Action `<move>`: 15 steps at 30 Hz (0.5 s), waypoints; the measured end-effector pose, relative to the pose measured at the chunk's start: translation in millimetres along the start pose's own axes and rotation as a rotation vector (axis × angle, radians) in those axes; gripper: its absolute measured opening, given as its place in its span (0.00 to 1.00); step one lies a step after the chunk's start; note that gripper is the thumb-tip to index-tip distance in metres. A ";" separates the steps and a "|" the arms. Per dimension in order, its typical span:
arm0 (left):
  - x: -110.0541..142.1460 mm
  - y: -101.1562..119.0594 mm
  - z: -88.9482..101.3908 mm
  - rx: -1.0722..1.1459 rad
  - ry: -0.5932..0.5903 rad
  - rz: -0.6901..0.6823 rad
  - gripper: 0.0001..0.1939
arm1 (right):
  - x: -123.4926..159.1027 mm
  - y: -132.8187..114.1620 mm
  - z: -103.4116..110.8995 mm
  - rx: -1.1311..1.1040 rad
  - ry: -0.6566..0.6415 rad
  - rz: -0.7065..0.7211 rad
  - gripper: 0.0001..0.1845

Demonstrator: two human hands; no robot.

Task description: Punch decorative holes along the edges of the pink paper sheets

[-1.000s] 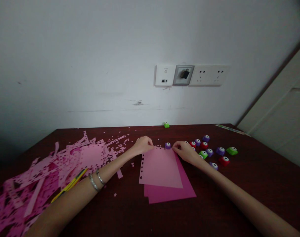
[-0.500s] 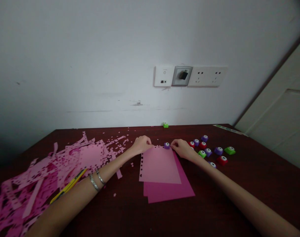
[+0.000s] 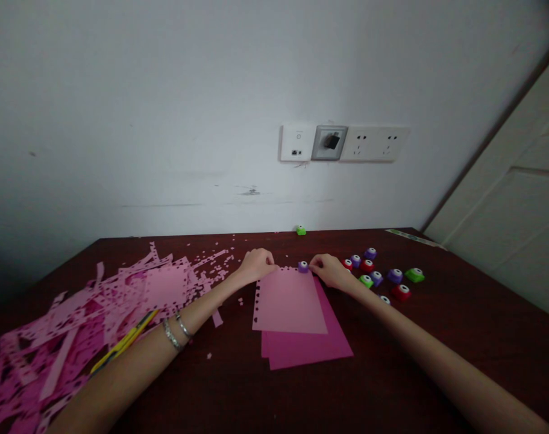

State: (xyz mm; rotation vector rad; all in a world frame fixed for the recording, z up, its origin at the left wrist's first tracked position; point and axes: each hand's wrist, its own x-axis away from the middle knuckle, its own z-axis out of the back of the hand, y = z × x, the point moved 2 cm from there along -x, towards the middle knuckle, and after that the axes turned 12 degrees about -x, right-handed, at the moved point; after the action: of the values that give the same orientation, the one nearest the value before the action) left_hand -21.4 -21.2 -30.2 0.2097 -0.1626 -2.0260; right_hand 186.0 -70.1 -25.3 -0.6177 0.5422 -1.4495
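A light pink paper sheet (image 3: 292, 301) lies over darker magenta paper (image 3: 308, 352) on the table, with punched holes down its left edge and along its top edge. A small purple craft punch (image 3: 303, 267) sits on the top edge near the right corner. My left hand (image 3: 257, 264), bracelets on its wrist, is closed in a pinch at the sheet's top left corner. Beside the punch, my right hand (image 3: 330, 270) pinches the top right corner; its fingertips are small in view and come right up to the punch.
Pink paper scraps (image 3: 75, 325) heap up at the left, with a yellow cutter (image 3: 125, 342) on them. Red, purple and green punches (image 3: 395, 276) cluster at the right. One green punch (image 3: 301, 230) stands near the wall, below the sockets (image 3: 373, 143). A ruler-like strip (image 3: 414, 239) lies at the back right.
The whole view has shifted slightly. Both hands, the sheet and the purple punch keep about the same places relative to each other.
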 end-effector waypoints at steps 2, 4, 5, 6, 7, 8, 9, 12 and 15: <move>1.1 -1.7 2.6 -0.015 0.046 0.016 0.09 | -0.6 1.4 1.9 -0.035 -0.012 -0.018 0.11; 1.8 -3.0 7.7 -0.023 0.107 0.026 0.12 | -2.4 3.3 6.7 -0.067 0.002 -0.031 0.11; 1.7 -2.8 11.0 -0.014 0.128 0.020 0.13 | -3.6 4.1 10.2 -0.088 0.014 -0.032 0.11; 1.1 -2.0 14.5 0.005 0.139 0.007 0.14 | -5.0 4.6 13.9 -0.113 0.018 -0.035 0.12; 0.1 -0.2 18.4 0.032 0.145 -0.011 0.14 | -6.4 4.9 17.5 -0.146 0.004 -0.043 0.14; -1.4 2.4 22.3 0.065 0.146 -0.030 0.14 | -7.8 4.9 20.5 -0.186 -0.031 -0.054 0.16; -3.3 5.8 26.1 0.098 0.145 -0.049 0.15 | -9.2 4.5 22.8 -0.231 -0.086 -0.065 0.19; -11.4 19.4 33.4 0.190 0.082 -0.097 0.17 | -13.1 1.5 25.0 -0.334 -0.273 -0.104 0.25; -20.7 33.1 32.2 0.276 -0.061 -0.160 0.22 | -16.6 -2.0 21.7 -0.345 -0.375 -0.156 0.26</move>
State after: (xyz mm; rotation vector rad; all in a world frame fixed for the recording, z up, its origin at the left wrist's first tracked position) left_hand 9.4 -16.7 9.6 0.3436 -0.4781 -2.1658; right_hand 198.3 -52.3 -8.5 -1.2007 0.4552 -1.3486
